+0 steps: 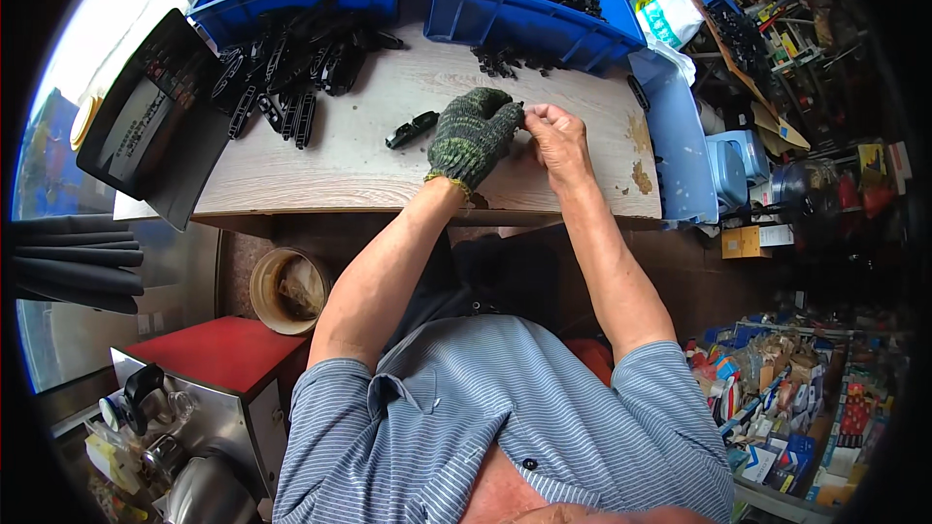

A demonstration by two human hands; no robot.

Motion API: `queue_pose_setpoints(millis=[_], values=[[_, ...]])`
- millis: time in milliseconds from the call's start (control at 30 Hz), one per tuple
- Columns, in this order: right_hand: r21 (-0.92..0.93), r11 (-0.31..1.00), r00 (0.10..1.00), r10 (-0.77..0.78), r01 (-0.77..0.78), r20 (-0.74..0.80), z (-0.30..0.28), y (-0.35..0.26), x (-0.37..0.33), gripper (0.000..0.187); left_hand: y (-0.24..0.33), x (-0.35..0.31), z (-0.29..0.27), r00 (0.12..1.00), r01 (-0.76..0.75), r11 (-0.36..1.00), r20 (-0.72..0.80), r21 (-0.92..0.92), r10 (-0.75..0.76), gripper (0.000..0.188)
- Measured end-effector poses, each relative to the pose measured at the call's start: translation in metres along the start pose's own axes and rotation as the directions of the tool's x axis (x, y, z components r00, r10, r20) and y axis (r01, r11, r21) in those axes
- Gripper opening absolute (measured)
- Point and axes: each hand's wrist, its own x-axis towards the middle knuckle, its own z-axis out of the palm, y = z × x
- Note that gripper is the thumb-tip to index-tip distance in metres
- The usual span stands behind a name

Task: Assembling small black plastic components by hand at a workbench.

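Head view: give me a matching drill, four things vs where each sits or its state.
Things
1. left hand
2. right hand
3. lone black plastic part
4. round tan bucket

Places or states
A. bare, fingers pinched against the other hand
B. below the table's near edge, on the person's left
C. in a dark green knit glove
D. lying alone on the wooden tabletop, just left of the gloved hand

Pairs: 1-C, 2-A, 3-D, 4-B
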Motion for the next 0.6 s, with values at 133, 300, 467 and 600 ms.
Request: queue_pose_setpoints(millis=[133,300,467,600], values=[[0.007,0.993,0.992,-0.121,0.121,0.028,-0.003,0.008,0.0,0.012,0.002,-0.001,0.005,0.997,0.072,0.989,0.011,-0.128,-0.071,0.031],[0.048,0.995,0.996,-0.09,0.09,-0.004,0.0,0.005,-0.007,0.013,-0.001,-0.007,0.003,0.998,0.045,0.965,-0.031,-0.257,-0.054,0.028],[0.124,0.987,0.995,-0.097,0.097,-0.007,0.0,0.004,-0.006,0.017,0.002,-0.01,-0.001,0.997,0.077,0.941,-0.002,-0.33,-0.082,0.028],[0.156,0.981,0.989,-0.126,0.114,0.074,-0.004,0.001,-0.006,0.022,0.007,-0.017,-0.005,0.997,0.077,0.951,0.039,-0.301,-0.068,0.028]])
